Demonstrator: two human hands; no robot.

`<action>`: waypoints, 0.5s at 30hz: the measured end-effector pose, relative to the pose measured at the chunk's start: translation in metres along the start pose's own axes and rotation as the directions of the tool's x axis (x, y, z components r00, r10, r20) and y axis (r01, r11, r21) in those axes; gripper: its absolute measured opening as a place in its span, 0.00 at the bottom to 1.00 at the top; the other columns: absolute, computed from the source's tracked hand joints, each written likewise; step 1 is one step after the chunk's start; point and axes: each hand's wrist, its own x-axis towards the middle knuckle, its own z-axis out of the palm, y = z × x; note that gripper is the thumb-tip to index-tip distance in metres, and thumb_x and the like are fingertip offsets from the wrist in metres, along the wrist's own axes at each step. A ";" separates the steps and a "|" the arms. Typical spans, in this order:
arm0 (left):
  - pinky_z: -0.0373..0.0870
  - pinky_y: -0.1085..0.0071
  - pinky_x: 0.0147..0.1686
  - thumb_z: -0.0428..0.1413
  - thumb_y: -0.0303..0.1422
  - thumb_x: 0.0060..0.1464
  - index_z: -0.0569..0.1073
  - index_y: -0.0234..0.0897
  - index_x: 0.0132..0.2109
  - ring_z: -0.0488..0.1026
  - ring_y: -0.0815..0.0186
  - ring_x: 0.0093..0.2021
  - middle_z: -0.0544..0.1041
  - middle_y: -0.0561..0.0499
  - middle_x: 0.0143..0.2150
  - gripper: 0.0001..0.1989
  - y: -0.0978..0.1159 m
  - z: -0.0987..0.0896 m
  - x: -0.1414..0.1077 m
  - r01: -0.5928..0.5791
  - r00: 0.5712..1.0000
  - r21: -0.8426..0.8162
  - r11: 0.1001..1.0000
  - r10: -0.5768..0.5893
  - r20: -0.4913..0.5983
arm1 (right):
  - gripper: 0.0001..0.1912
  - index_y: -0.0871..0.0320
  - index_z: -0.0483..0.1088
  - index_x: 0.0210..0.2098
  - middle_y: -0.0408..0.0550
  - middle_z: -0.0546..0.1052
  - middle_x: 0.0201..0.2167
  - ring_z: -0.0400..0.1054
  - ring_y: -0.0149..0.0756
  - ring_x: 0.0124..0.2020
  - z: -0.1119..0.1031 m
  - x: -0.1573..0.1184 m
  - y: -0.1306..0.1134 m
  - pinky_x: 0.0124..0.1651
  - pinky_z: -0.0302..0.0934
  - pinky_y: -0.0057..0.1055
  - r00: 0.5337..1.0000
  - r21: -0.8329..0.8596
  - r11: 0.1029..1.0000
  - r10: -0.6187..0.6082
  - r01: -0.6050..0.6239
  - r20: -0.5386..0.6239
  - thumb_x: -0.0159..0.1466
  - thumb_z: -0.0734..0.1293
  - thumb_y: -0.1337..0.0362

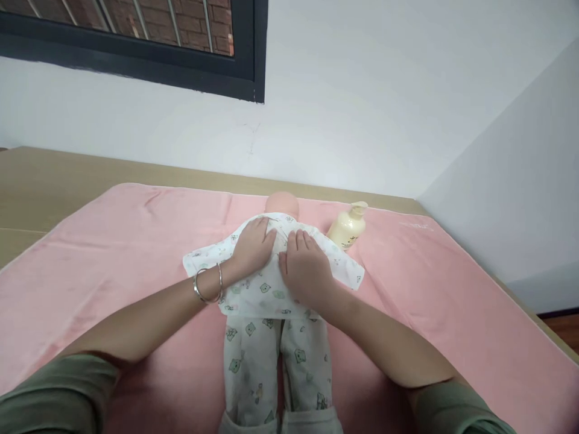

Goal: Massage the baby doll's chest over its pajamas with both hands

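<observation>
A baby doll (282, 204) lies on a pink sheet, its bald head toward the wall and its legs toward me; no facial features show. It wears a white printed top (266, 289) with the sleeves spread to both sides, and matching trousers (253, 367). My left hand (254, 244) rests flat on the upper left of the top, fingers stretched out. On the upper right of the top lies my right hand (307, 265), also flat, its fingers extended close together. Neither hand grips anything. A silver bangle (208, 286) circles my left wrist.
A cream pump bottle (348, 226) leans beyond the doll's right-side sleeve. The pink sheet (434, 283) covers much of a wooden table (58, 175). Behind stands a white wall (344, 102) with a dark-framed window (248, 60) at upper left.
</observation>
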 end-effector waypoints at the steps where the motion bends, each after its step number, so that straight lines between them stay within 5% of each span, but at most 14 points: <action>1: 0.69 0.51 0.60 0.39 0.33 0.66 0.72 0.26 0.52 0.73 0.50 0.56 0.77 0.34 0.53 0.21 -0.001 -0.003 0.003 0.015 1.000 -0.006 1.000 -0.015 0.011 | 0.29 0.81 0.59 0.64 0.79 0.65 0.64 0.59 0.62 0.67 0.000 -0.001 0.000 0.69 0.53 0.54 1.000 0.006 1.000 -0.029 0.029 -0.005 0.72 0.52 0.63; 10: 0.59 0.48 0.68 0.41 0.30 0.65 0.68 0.22 0.59 0.63 0.47 0.67 0.70 0.29 0.61 0.22 0.017 0.006 -0.036 -0.234 0.965 0.106 0.966 0.244 -0.093 | 0.33 0.77 0.57 0.65 0.73 0.62 0.67 0.54 0.59 0.70 0.012 0.037 0.033 0.70 0.52 0.56 0.993 0.193 0.977 0.075 -0.092 0.092 0.72 0.54 0.56; 15: 0.68 0.52 0.61 0.42 0.33 0.64 0.72 0.31 0.47 0.72 0.51 0.57 0.77 0.37 0.52 0.16 0.002 -0.003 -0.008 -0.089 0.996 0.052 0.995 0.090 -0.024 | 0.30 0.78 0.61 0.63 0.74 0.67 0.63 0.60 0.60 0.66 0.003 0.011 0.007 0.68 0.55 0.55 1.000 0.068 0.998 -0.015 0.015 0.001 0.72 0.51 0.60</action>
